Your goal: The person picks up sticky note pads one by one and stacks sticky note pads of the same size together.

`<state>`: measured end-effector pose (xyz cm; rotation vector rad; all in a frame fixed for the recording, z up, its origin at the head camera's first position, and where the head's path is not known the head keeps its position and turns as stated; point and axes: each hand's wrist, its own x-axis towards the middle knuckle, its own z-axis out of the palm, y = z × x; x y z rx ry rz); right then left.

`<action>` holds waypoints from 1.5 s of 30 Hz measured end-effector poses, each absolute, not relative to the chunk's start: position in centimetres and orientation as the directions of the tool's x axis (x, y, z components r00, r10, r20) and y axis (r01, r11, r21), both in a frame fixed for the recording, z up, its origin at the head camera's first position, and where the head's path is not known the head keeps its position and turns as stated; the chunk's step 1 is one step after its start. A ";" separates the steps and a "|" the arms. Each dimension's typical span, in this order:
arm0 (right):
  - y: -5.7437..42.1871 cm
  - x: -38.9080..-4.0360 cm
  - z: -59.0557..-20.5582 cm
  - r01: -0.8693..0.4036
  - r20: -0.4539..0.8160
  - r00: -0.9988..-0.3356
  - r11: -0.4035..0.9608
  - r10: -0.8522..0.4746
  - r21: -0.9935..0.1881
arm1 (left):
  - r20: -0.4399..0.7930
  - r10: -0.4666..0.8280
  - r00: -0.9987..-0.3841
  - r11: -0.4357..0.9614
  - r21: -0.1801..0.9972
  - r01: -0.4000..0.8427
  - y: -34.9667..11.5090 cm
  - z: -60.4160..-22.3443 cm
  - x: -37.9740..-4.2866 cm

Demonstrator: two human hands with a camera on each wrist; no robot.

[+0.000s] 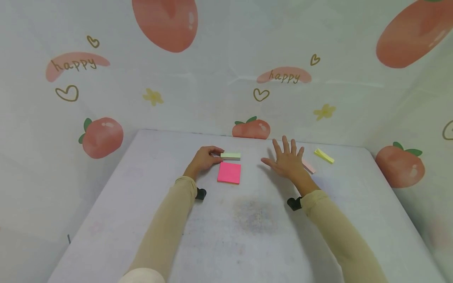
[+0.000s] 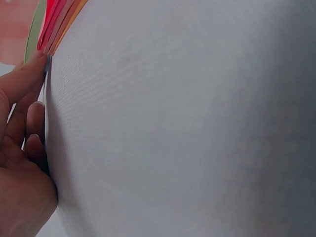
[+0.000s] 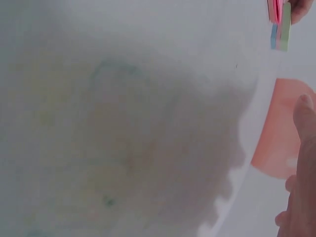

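My left hand (image 1: 204, 160) pinches the left end of a narrow light-green sticky note pad (image 1: 231, 156), with thumb and fingers at its sides. Layers of other colours show below its green top. Just in front of it lies a square bright-pink sticky note pad (image 1: 229, 173), seen edge-on in the left wrist view as a layered pink and orange stack (image 2: 61, 19). Over the table to the right, my right hand (image 1: 287, 161) spreads its fingers and holds nothing. A narrow pale-pink sticky note strip (image 1: 309, 166) lies beside it, partly hidden by the hand.
A narrow yellow sticky note strip (image 1: 324, 156) lies at the back right of the white table (image 1: 262, 251). Behind the table's back edge hangs a white backdrop (image 1: 212, 86) printed with fruit, hearts and flowers.
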<state>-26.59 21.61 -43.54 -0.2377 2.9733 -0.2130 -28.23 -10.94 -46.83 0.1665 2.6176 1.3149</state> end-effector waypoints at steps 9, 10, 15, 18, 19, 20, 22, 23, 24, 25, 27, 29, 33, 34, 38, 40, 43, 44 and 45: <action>24.0 -25.9 -43.5 -0.111 -0.180 -0.973 0.978 -0.142 -0.174 | -0.131 0.192 -0.973 0.593 0.805 0.008 -10.8 -46.8 -28.1; 24.3 -25.8 -43.6 -0.103 -0.186 -0.973 0.979 -0.136 -0.178 | -0.131 0.193 -0.972 0.593 0.805 0.010 -10.8 -46.7 -28.1; 25.6 -25.5 -43.7 -0.085 -0.201 -0.972 0.979 -0.123 -0.186 | -0.128 0.197 -0.972 0.605 0.796 0.018 -10.8 -46.8 -28.1; 26.2 -25.3 -43.9 -0.076 -0.200 -0.973 0.979 -0.114 -0.187 | -0.126 0.200 -0.972 0.615 0.788 0.024 -10.9 -46.8 -28.1; 26.4 -25.3 -43.9 -0.073 -0.198 -0.974 0.979 -0.111 -0.189 | -0.126 0.201 -0.972 0.616 0.788 0.026 -10.9 -46.8 -28.1; 26.6 -25.3 -44.0 -0.069 -0.198 -0.974 0.979 -0.107 -0.190 | -0.126 0.202 -0.971 0.616 0.787 0.026 -10.9 -46.9 -28.1; 27.1 -25.2 -44.2 -0.062 -0.197 -0.975 0.979 -0.101 -0.196 | -0.129 0.205 -0.970 0.605 0.796 0.022 -10.8 -46.9 -28.1; 27.3 -25.1 -44.3 -0.059 -0.199 -0.975 0.979 -0.098 -0.197 | -0.133 0.205 -0.970 0.598 0.801 0.017 -10.8 -46.8 -28.1; 27.6 -25.0 -44.3 -0.055 -0.200 -0.975 0.978 -0.096 -0.200 | -0.135 0.205 -0.969 0.592 0.806 0.012 -10.8 -46.8 -28.1; 27.8 -24.9 -44.4 -0.052 -0.200 -0.975 0.978 -0.093 -0.202 | -0.139 0.205 -0.969 0.586 0.810 0.008 -10.7 -46.8 -28.1; 28.3 -24.7 -44.6 -0.047 -0.201 -0.976 0.978 -0.089 -0.203 | -0.145 0.205 -0.968 0.579 0.815 0.000 -10.7 -46.7 -28.0; 28.8 -24.6 -44.7 -0.044 -0.198 -0.977 0.978 -0.085 -0.205 | -0.145 0.204 -0.968 0.582 0.813 0.000 -10.7 -46.6 -28.0; 29.6 -24.3 -44.9 -0.036 -0.193 -0.978 0.977 -0.078 -0.210 | -0.144 0.200 -0.969 0.587 0.809 0.002 -10.7 -46.5 -27.9; 29.8 -24.2 -44.9 -0.034 -0.194 -0.978 0.976 -0.077 -0.216 | -0.146 0.198 -0.969 0.588 0.809 -0.001 -10.7 -46.5 -27.9; 30.4 -24.0 -45.1 -0.024 -0.205 -0.976 0.968 -0.077 -0.249 | -0.156 0.186 -0.970 0.593 0.805 -0.015 -10.7 -46.6 -27.9; 30.6 -23.9 -45.2 -0.022 -0.209 -0.975 0.965 -0.079 -0.261 | -0.155 0.185 -0.970 0.595 0.803 -0.014 -10.8 -46.6 -27.9; 30.8 -23.8 -45.2 -0.017 -0.208 -0.975 0.963 -0.075 -0.268 | -0.147 0.189 -0.971 0.597 0.802 -0.006 -10.8 -46.7 -27.9; 30.8 -23.7 -45.2 -0.016 -0.205 -0.976 0.964 -0.073 -0.266 | -0.146 0.189 -0.971 0.597 0.802 -0.005 -10.9 -46.7 -27.9; 30.8 -23.7 -45.2 -0.016 -0.200 -0.977 0.964 -0.071 -0.264 | -0.147 0.189 -0.971 0.596 0.803 -0.006 -10.9 -46.7 -27.9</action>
